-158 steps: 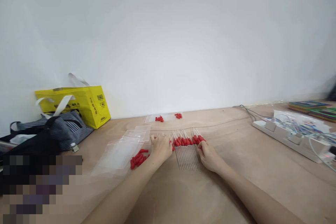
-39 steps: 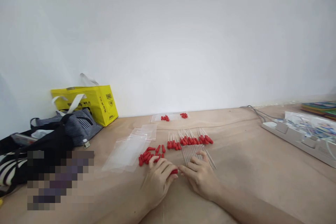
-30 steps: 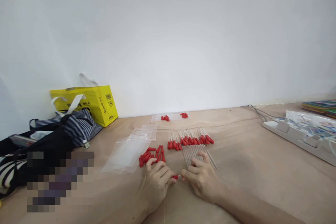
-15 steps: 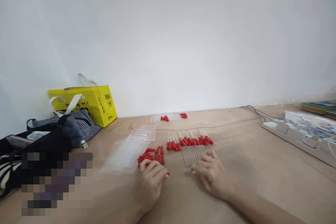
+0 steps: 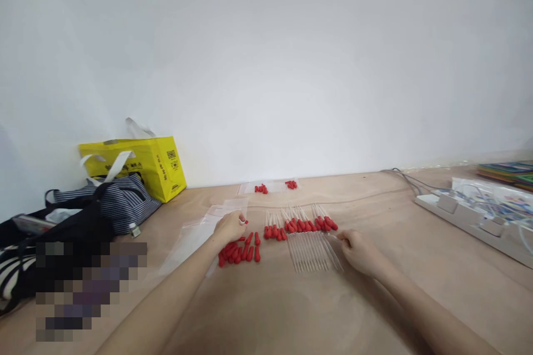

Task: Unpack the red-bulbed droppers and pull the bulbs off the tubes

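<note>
My left hand (image 5: 229, 227) reaches forward over a clear plastic bag (image 5: 195, 236) and pinches a small red-capped dropper (image 5: 245, 222) at its fingertips. Just right of it lies a pile of loose red rubber bulbs (image 5: 239, 252). A row of droppers with red bulbs (image 5: 300, 224) lies across the middle, and bare clear tubes (image 5: 312, 249) lie side by side in front of it. My right hand (image 5: 360, 249) rests at the right edge of those tubes. Its fingers are drawn together, and what they pinch is too fine to make out.
A yellow bag (image 5: 139, 163) and a striped bag (image 5: 106, 202) stand at the left by the wall. Flat bags with red bulbs (image 5: 275, 185) lie at the back. A white power strip (image 5: 468, 213) with cables and stacked books (image 5: 506, 169) sit at the right.
Both hands were together near me, joining a red bulb and a tube. They have since parted. The left went forward-left with the capped dropper, the right to the tubes' right edge.
</note>
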`<act>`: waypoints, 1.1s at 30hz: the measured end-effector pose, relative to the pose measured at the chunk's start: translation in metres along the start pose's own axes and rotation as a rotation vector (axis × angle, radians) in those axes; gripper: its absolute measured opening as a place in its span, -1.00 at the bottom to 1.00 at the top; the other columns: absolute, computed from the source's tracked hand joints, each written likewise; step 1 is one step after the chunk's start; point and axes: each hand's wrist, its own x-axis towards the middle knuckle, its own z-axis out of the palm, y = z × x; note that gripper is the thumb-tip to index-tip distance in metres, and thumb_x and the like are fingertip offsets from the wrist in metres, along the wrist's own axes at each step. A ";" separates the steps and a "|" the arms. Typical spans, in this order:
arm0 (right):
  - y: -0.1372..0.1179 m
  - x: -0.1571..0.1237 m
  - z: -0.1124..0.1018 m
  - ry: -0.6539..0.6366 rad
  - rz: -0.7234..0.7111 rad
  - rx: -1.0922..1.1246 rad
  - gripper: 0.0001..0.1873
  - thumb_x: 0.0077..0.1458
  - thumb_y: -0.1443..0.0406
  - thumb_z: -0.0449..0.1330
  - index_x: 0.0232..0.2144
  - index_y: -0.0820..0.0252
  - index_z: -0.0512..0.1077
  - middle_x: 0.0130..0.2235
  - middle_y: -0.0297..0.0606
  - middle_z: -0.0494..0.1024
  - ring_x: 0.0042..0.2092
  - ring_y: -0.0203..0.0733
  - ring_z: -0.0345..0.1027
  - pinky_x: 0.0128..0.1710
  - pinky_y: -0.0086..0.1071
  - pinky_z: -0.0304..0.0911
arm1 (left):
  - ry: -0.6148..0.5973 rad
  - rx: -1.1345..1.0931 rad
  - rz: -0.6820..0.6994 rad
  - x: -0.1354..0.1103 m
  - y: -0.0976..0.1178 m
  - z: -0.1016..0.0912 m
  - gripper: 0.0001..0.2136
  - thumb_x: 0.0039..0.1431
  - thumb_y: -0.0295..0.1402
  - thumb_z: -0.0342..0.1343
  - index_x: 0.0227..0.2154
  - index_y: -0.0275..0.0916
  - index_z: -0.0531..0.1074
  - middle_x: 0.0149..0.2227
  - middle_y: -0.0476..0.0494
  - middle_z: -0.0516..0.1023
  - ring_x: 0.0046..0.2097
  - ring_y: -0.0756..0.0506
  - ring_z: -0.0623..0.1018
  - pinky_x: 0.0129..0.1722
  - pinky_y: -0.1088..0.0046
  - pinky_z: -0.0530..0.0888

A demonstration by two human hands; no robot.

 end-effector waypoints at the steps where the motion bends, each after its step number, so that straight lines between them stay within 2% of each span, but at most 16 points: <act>1: 0.001 0.000 0.003 0.027 0.012 0.002 -0.75 -0.12 0.48 -0.10 -0.55 0.21 0.36 -0.46 -0.20 0.49 -0.38 -0.17 0.35 -0.40 -0.39 0.16 | -0.009 0.017 -0.023 0.002 0.001 0.002 -0.84 -0.09 -0.41 0.04 -0.37 -0.18 0.41 -0.34 -0.09 0.55 -0.24 -0.13 0.50 -0.35 0.46 0.34; 6: -0.001 0.001 0.015 0.084 0.030 -0.006 -0.70 -0.17 0.53 -0.09 -0.39 0.25 0.35 -0.36 -0.12 0.50 -0.31 -0.14 0.37 -0.32 -0.35 0.19 | -0.046 0.070 -0.050 0.002 0.008 0.002 -0.83 -0.12 -0.21 0.09 -0.51 -0.19 0.41 -0.34 -0.16 0.56 -0.21 -0.20 0.50 -0.27 0.36 0.32; 12: -0.007 0.002 0.021 0.052 -0.006 -0.023 -0.70 -0.17 0.53 -0.08 -0.38 0.27 0.34 -0.42 -0.16 0.48 -0.34 -0.16 0.37 -0.34 -0.36 0.19 | -0.010 0.060 0.046 -0.003 0.027 0.001 -0.76 -0.01 -0.13 -0.02 -0.52 -0.15 0.42 -0.33 -0.08 0.56 -0.17 -0.17 0.47 -0.12 0.25 0.25; 15: -0.009 0.003 0.021 0.037 0.015 0.003 -0.72 -0.16 0.53 -0.07 -0.38 0.28 0.35 -0.41 -0.14 0.48 -0.33 -0.16 0.37 -0.32 -0.37 0.18 | -0.045 0.052 0.087 -0.006 0.040 0.006 -0.69 -0.04 -0.04 -0.04 -0.57 -0.16 0.43 -0.38 -0.06 0.56 -0.22 -0.16 0.49 -0.09 0.22 0.23; 18: -0.011 0.004 0.019 0.004 0.030 0.042 -0.76 -0.13 0.52 -0.06 -0.44 0.27 0.36 -0.37 -0.14 0.48 -0.29 -0.17 0.36 -0.30 -0.40 0.16 | -0.088 0.067 0.066 -0.006 0.050 0.011 -0.70 -0.07 -0.07 0.00 -0.61 -0.19 0.43 -0.44 -0.11 0.56 -0.27 -0.18 0.51 -0.13 0.22 0.26; 22: -0.014 0.005 0.012 -0.047 0.058 0.060 -0.77 -0.11 0.50 -0.06 -0.45 0.25 0.37 -0.36 -0.17 0.48 -0.29 -0.19 0.35 -0.30 -0.41 0.14 | -0.107 0.105 0.028 -0.003 0.057 0.013 -0.79 -0.06 -0.21 0.01 -0.55 -0.22 0.45 -0.39 -0.19 0.56 -0.23 -0.23 0.50 -0.16 0.21 0.29; 27: -0.017 0.004 0.009 -0.062 0.079 0.055 -0.80 -0.11 0.47 -0.02 -0.43 0.28 0.38 -0.39 -0.16 0.48 -0.33 -0.19 0.35 -0.34 -0.40 0.13 | -0.130 0.167 0.028 -0.003 0.068 0.010 -0.81 -0.01 -0.27 0.04 -0.45 -0.27 0.46 -0.28 -0.26 0.53 -0.16 -0.25 0.47 -0.08 0.14 0.23; 29: -0.016 0.004 0.009 -0.062 0.077 0.056 -0.81 -0.11 0.46 0.00 -0.42 0.29 0.38 -0.41 -0.17 0.48 -0.35 -0.20 0.35 -0.35 -0.41 0.13 | -0.156 0.198 0.021 -0.003 0.073 0.010 -0.81 0.02 -0.28 0.07 -0.40 -0.30 0.45 -0.25 -0.24 0.51 -0.14 -0.22 0.45 -0.06 0.13 0.22; 33: -0.017 0.004 0.010 -0.029 0.069 0.111 -0.84 -0.06 0.40 0.00 -0.44 0.27 0.38 -0.41 -0.17 0.49 -0.36 -0.20 0.35 -0.35 -0.41 0.14 | -0.208 0.231 0.007 0.003 0.078 0.009 -0.77 0.14 -0.29 -0.01 -0.17 -0.28 0.33 -0.12 -0.15 0.39 -0.14 -0.10 0.43 -0.15 0.22 0.37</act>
